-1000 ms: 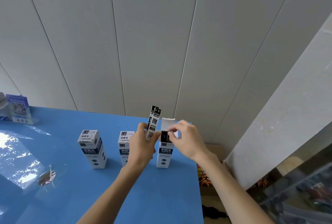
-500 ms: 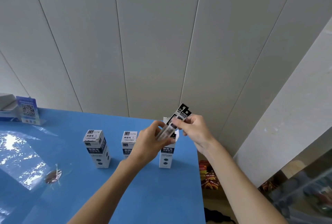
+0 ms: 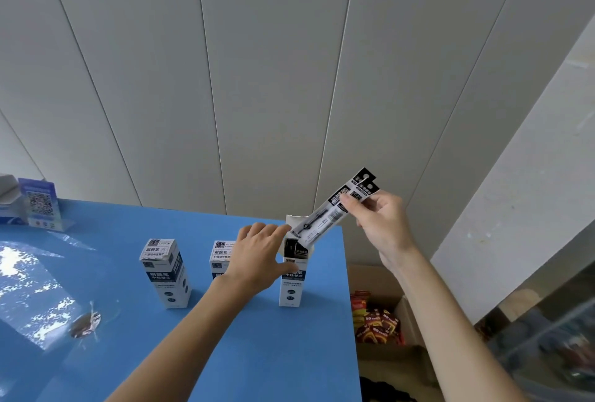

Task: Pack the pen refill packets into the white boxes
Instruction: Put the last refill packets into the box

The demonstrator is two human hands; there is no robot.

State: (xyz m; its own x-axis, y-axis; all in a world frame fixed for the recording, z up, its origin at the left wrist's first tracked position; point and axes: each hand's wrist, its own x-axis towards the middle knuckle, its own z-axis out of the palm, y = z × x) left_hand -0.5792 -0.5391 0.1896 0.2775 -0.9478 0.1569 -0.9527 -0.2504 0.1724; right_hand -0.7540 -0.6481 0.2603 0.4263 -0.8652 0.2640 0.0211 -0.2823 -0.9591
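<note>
Three upright white boxes stand in a row on the blue table (image 3: 225,353). The left box (image 3: 165,272) and the middle box (image 3: 220,256) are closed. The right box (image 3: 293,282) has its top flap up, with dark packets showing inside. My left hand (image 3: 260,253) grips that open box near its top. My right hand (image 3: 380,224) pinches the top end of black-and-white pen refill packets (image 3: 331,208), which slant down-left with their lower end at the box's opening.
A blue QR-code stand (image 3: 40,205) sits at the table's far left. A small wrapped item (image 3: 84,326) lies near the left front. The table's right edge drops to a cardboard carton with red packs (image 3: 375,324) on the floor. A panelled wall stands close behind.
The packets passed from my left hand to my right, which lifted them up and to the right. My left hand dropped to grip the open box.
</note>
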